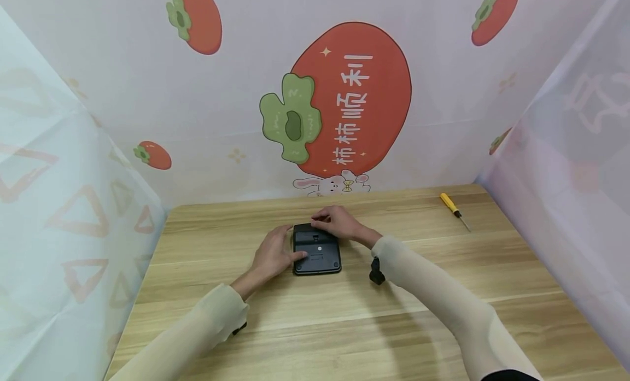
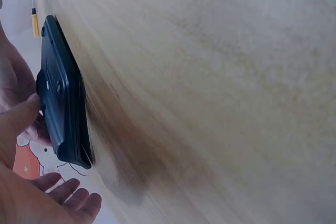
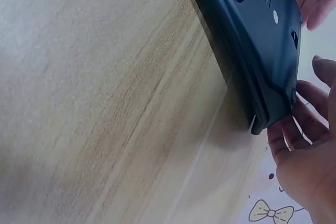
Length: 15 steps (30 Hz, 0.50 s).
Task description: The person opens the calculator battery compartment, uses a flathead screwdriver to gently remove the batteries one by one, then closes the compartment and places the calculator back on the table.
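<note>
A black calculator [image 1: 317, 258] lies back side up on the wooden table, its round rubber feet and a small slot showing. My left hand [image 1: 272, 255] is at its left side, the thumb resting on the back. In the left wrist view the other fingers of the left hand [image 2: 31, 192] spread apart beside the calculator [image 2: 63, 103], with a gap between. At the far edge is my right hand [image 1: 339, 222]. In the right wrist view, fingertips of the right hand [image 3: 310, 156] touch that end of the calculator [image 3: 257, 40], while one digit is raised apart from it.
A screwdriver [image 1: 451, 206] with a yellow handle lies on the table [image 1: 394, 337] at the back right. A white cloth backdrop [image 1: 221, 107] with persimmon prints stands behind the table, with more sheets on both sides.
</note>
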### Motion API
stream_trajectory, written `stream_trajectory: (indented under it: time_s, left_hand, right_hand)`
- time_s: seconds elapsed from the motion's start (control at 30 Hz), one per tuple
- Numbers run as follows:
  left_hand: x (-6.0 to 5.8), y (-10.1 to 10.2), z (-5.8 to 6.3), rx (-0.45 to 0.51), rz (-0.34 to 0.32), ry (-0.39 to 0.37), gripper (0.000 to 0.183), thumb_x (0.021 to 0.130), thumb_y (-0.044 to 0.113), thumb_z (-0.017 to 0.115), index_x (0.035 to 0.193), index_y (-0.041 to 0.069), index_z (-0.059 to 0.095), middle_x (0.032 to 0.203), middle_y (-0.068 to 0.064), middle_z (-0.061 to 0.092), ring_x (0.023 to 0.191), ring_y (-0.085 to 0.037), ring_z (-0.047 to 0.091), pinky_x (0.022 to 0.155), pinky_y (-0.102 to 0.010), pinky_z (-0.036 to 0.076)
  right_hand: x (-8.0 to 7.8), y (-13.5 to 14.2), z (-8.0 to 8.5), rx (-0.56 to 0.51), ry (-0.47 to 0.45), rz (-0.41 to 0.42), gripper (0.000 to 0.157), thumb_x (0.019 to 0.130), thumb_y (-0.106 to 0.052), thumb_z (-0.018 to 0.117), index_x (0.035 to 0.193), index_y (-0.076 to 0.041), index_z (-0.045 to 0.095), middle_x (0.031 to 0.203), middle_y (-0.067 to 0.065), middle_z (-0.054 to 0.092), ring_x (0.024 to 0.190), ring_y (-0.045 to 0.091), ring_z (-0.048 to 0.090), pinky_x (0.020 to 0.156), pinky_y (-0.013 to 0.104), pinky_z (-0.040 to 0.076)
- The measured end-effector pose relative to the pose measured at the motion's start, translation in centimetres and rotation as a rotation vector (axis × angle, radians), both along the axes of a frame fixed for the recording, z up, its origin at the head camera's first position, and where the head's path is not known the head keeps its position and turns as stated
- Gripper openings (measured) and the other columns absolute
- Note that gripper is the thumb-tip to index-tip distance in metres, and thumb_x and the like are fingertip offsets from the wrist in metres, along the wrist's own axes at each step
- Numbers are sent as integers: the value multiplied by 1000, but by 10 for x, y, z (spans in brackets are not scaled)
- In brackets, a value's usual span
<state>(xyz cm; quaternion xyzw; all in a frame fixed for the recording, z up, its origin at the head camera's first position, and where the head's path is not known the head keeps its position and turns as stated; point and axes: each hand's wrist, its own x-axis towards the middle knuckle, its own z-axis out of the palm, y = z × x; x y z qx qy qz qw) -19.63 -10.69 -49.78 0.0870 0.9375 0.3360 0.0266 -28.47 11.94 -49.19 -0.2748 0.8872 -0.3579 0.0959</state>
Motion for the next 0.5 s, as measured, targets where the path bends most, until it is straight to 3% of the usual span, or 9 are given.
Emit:
stream_trajectory:
  time_s: [0.23, 0.5]
  left_hand:
    - [-6, 1, -3, -27, -50, -16, 100, 83, 40, 92, 160, -1, 41, 161, -23, 46, 150, -42, 42, 122, -58, 37]
    - [-12, 1, -3, -29, -121, -38, 105, 83, 40, 92, 162, -1, 36, 163, -23, 43, 151, -41, 41, 123, -58, 37]
  right_hand:
    - [1, 2, 4, 33, 23, 58, 40, 105, -25, 69, 136, 1, 70, 128, 13, 74, 114, 26, 72, 99, 41, 60]
    - [3, 4, 8, 114, 109, 131, 40, 101, -28, 76, 133, -4, 73, 129, 10, 74, 120, 23, 69, 103, 42, 57]
